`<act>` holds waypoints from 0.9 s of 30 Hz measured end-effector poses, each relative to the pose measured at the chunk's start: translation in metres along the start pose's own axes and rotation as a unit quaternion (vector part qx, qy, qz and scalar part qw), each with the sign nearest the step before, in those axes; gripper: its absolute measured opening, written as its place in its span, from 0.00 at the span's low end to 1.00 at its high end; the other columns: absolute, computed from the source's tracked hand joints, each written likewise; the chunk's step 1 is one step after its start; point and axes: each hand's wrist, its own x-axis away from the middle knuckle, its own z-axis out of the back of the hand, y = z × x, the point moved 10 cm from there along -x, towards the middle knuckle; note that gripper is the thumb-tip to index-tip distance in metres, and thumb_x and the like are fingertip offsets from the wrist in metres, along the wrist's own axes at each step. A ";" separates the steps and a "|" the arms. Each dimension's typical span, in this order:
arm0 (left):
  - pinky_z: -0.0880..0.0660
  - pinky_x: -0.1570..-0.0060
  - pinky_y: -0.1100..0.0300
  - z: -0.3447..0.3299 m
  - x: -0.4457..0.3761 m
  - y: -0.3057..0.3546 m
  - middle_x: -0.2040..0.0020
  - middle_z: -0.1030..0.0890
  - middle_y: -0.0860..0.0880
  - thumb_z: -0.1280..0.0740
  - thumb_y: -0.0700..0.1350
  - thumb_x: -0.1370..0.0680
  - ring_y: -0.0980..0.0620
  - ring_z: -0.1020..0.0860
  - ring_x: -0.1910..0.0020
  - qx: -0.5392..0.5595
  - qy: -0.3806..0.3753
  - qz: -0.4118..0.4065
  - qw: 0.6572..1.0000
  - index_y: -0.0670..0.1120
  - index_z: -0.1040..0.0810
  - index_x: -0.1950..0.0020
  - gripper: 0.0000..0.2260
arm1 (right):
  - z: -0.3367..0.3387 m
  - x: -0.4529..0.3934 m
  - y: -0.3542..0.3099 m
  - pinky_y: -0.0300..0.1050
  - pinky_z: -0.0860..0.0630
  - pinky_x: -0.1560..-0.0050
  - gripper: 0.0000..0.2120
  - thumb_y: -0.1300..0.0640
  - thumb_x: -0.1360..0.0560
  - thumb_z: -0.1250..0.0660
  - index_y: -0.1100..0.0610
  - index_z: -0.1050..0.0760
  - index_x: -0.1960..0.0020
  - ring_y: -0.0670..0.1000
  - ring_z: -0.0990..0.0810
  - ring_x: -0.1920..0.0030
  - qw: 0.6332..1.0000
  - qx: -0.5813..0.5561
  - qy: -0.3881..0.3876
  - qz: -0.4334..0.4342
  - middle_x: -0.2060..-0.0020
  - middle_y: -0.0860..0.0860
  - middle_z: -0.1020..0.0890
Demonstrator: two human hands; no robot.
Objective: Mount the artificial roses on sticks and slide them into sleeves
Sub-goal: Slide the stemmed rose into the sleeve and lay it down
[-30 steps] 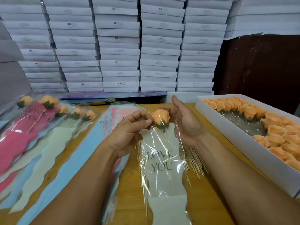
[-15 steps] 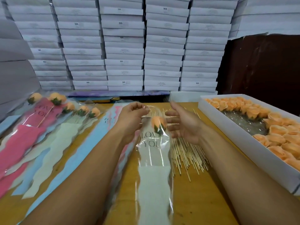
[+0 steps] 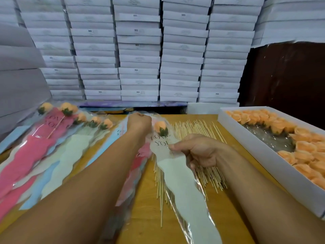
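both hands are on the one sleeve: the left hand [image 3: 139, 121] is reached out far, fingers curled and pinching the clear top edge, while the right hand [image 3: 198, 149] sits nearer, thumb and fingers clamped on the sleeve's middle, just below the printed "love you". the two hands are apart, one at each end of the wrapped part.

behind it all, stacks of white boxes [image 3: 139, 50] fill the wall, row on row. the wooden worktop [image 3: 140, 208] carries everything else. along its right side lies a long white tray [image 3: 263, 155], its far end and right side packed with loose peach roses [image 3: 306, 148] around a shiny patch of bare plastic.

on the left, finished sleeves [image 3: 44, 138] lie fanned out, pink, pale green and blue, each with a peach rose head poking towards the boxes.

the sleeve [image 3: 177, 166] in hand is clear with a whitish wavy insert, running slantwise from the far centre down towards the near edge. inside its top sits the rose [image 3: 160, 127], peach with a dark green calyx, between the two hands, close beside the left wrist.

under and beside the sleeve, a spread of thin wooden sticks [image 3: 197, 129] lies flat on the worktop, some showing past the right hand.
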 end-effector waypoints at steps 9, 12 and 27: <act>0.24 0.43 0.50 0.012 -0.018 0.006 0.36 0.27 0.42 0.37 0.41 0.20 0.42 0.25 0.43 -0.022 0.035 0.017 0.999 0.42 0.32 0.32 0.16 | -0.005 0.002 -0.001 0.39 0.25 0.77 0.09 0.63 0.23 0.30 0.69 0.22 0.46 0.51 0.16 0.70 1.000 -0.014 -0.007 -0.008 0.62 0.57 0.14; 0.27 0.38 0.46 0.010 -0.012 0.028 0.28 0.36 0.38 0.35 0.47 0.21 0.37 0.31 0.34 -0.239 0.024 -0.057 0.969 0.42 0.39 0.27 0.25 | 0.002 0.001 -0.004 0.36 0.28 0.80 0.08 0.65 0.23 0.31 0.68 0.23 0.46 0.50 0.16 0.71 0.998 -0.060 0.021 0.009 0.63 0.57 0.14; 0.18 0.63 0.55 -0.033 0.061 -0.020 0.58 0.14 0.39 0.38 0.60 0.19 0.45 0.15 0.63 -0.285 -0.345 0.042 0.893 0.34 0.22 0.45 0.27 | 0.016 -0.001 -0.010 0.36 0.27 0.81 0.06 0.63 0.22 0.30 0.65 0.21 0.47 0.51 0.15 0.70 0.982 -0.143 0.106 0.059 0.60 0.59 0.13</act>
